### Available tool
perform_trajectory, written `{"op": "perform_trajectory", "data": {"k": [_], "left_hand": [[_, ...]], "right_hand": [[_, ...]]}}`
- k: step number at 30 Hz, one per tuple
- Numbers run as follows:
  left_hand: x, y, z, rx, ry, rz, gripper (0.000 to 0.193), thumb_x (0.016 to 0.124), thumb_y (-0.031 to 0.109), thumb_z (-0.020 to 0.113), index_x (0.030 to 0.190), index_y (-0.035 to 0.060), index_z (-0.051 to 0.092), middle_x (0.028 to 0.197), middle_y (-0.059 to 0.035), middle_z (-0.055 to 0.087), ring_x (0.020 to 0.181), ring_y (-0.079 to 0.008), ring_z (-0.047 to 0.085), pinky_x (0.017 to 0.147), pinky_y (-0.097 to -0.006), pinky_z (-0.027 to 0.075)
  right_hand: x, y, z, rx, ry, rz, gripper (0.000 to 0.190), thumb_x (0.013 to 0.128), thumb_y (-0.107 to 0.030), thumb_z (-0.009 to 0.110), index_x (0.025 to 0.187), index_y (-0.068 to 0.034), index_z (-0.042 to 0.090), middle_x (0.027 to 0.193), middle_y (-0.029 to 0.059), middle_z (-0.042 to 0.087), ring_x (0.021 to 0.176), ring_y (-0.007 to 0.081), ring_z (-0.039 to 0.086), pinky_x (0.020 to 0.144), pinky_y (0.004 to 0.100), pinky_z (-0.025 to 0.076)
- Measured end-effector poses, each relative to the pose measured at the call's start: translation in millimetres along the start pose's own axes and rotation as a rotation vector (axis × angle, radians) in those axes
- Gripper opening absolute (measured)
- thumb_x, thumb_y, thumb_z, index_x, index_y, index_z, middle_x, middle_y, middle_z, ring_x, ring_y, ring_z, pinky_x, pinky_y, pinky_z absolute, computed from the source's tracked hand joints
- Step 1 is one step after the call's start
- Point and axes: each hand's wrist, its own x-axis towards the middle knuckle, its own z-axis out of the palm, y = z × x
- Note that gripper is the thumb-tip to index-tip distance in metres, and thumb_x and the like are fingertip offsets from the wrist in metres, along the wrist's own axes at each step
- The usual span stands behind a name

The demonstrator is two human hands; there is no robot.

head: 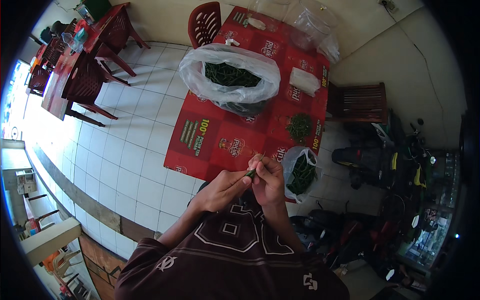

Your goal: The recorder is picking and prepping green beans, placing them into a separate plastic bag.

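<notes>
My left hand (221, 190) pinches a green chili pepper (250, 173) between thumb and fingers in front of my chest. Close against it, my right hand (270, 180) has its fingertips closed on the same chili, and a thin stem pokes up above them. To the right of that hand, an open plastic bag (317, 165) holds green chilies (303, 175) at the table edge. Farther up sits a small heap of green stems (299, 126). A large plastic bag (230, 93) with its rim folded down stands on the table, full of green chilies (232, 74).
The red printed tablecloth (213, 131) bears writing. A folded plastic packet (304, 81) and clear plastic containers (311, 22) lie toward the far side. Around the table are a red plastic chair (204, 22), a wooden chair (360, 102) and parked motorcycles (367, 161).
</notes>
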Motion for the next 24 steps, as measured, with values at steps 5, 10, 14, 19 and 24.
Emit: {"op": "perform_trajectory", "data": {"k": [5, 10, 14, 19, 24], "left_hand": [[3.7, -2.5, -0.4, -0.051, -0.071, 0.02, 0.037, 0.109, 0.029, 0.04, 0.107, -0.0014, 0.06, 0.064, 0.0035, 0.038, 0.059, -0.0072, 0.035, 0.054, -0.027, 0.034], [5.9, -6.1, -3.9, -0.093, -0.121, 0.043, 0.039, 0.109, 0.03, 0.039, 0.104, -0.0018, 0.06, 0.063, 0.0034, 0.038, 0.059, -0.0069, 0.035, 0.054, -0.0261, 0.033], [7.5, -23.8, -13.0, -0.099, -0.205, 0.028, 0.04, 0.109, 0.031, 0.04, 0.103, -0.0019, 0.061, 0.063, 0.0036, 0.039, 0.057, -0.0062, 0.035, 0.053, -0.0265, 0.032], [6.0, -24.6, -15.8, -0.137, -0.235, 0.036, 0.039, 0.108, 0.029, 0.041, 0.09, -0.0019, 0.058, 0.064, 0.0051, 0.038, 0.057, -0.0059, 0.033, 0.052, -0.0269, 0.029], [4.5, -13.8, -23.6, 0.04, -0.193, -0.01, 0.038, 0.108, 0.026, 0.043, 0.086, -0.0017, 0.056, 0.064, 0.0017, 0.045, 0.06, -0.0075, 0.039, 0.056, -0.03, 0.035]], "right_hand": [[-3.8, 0.5, -3.8, 0.19, -0.038, 0.022, 0.015, 0.097, -0.01, 0.062, 0.094, 0.003, 0.067, 0.088, 0.0059, 0.061, 0.063, 0.0061, 0.052, 0.073, 0.0223, 0.043], [-7.0, -1.6, -3.4, 0.337, -0.039, 0.104, 0.016, 0.097, -0.011, 0.061, 0.093, 0.004, 0.066, 0.081, 0.0029, 0.055, 0.064, 0.0061, 0.051, 0.078, 0.0249, 0.045], [-12.6, 2.4, -11.0, 0.348, -0.029, 0.134, 0.017, 0.098, -0.012, 0.06, 0.093, 0.003, 0.066, 0.081, 0.0026, 0.054, 0.065, 0.006, 0.051, 0.079, 0.0252, 0.046], [-16.3, 1.9, -14.3, 0.45, -0.005, 0.21, 0.018, 0.098, -0.013, 0.06, 0.092, 0.004, 0.065, 0.085, 0.0031, 0.055, 0.065, 0.0062, 0.051, 0.072, 0.0208, 0.044], [-7.2, 2.7, -22.5, 0.322, -0.099, 0.171, 0.015, 0.097, -0.012, 0.062, 0.092, 0.002, 0.065, 0.088, 0.0041, 0.056, 0.068, 0.0067, 0.054, 0.063, 0.02, 0.044]]}}
